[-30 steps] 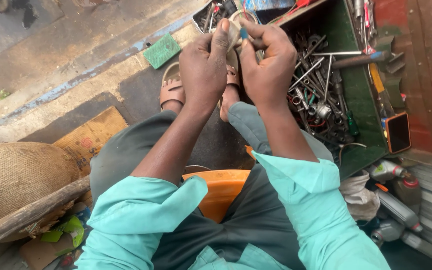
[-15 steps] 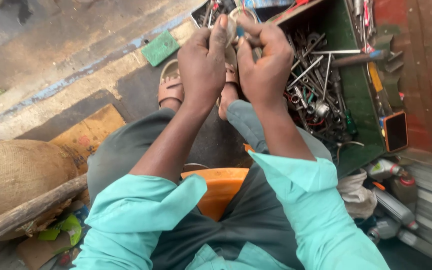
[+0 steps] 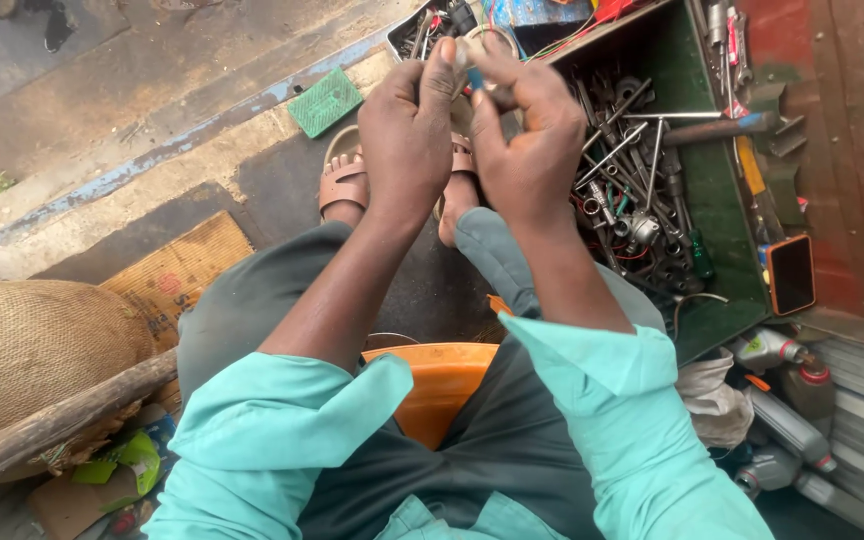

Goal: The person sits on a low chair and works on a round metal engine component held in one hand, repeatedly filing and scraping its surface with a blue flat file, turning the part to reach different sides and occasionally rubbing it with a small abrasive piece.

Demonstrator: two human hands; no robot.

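**Tiny part, easy to drop**

Left hand (image 3: 407, 130) and right hand (image 3: 527, 140) both pinched shut on a small blue-tipped part (image 3: 475, 78), held above the feet. Could easily slip and vanish into the cluttered green toolbox (image 3: 722, 200).
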